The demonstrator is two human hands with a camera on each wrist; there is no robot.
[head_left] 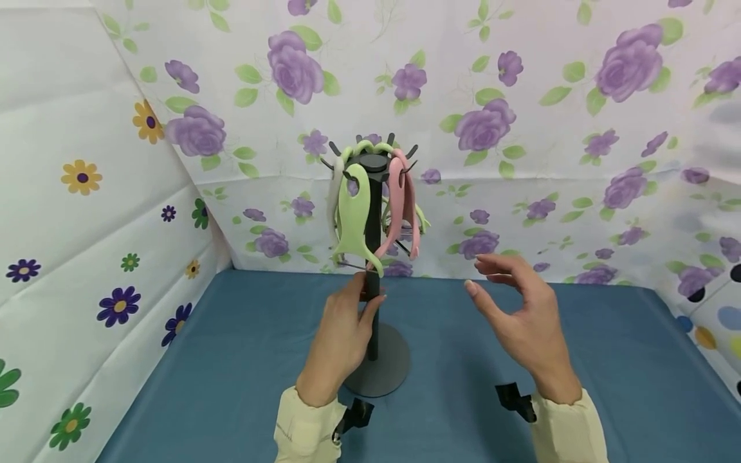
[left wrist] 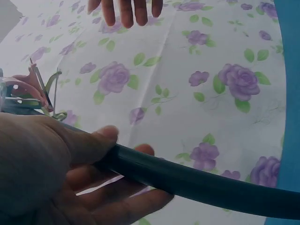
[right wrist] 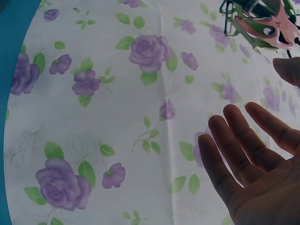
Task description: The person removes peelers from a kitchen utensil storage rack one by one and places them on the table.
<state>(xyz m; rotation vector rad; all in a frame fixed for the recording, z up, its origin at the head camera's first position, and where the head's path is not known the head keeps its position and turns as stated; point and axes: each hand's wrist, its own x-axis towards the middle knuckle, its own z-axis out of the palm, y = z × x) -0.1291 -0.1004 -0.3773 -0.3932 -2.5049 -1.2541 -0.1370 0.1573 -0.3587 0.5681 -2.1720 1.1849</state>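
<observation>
A black stand [head_left: 373, 337] rises from a round base, with hooks around its top. Several peelers hang on the hooks by the holes in their handles: a light green peeler [head_left: 354, 209] at the front, a pink peeler [head_left: 396, 193] to its right, a greyish-white one partly hidden at the left, and more green behind. My left hand [head_left: 344, 325] holds the pole just under the peelers, with thumb and fingers around it in the left wrist view. Off to the right, apart from the stand, my right hand [head_left: 523, 315] is raised with fingers spread, holding nothing.
A blue cloth [head_left: 451, 411] covers the table under the stand. Behind it hangs a white sheet [head_left: 550, 135] with purple flowers, and another flowered sheet [head_left: 69, 218] stands along the left side. Black camera mounts [head_left: 515, 402] stick out at both wrists.
</observation>
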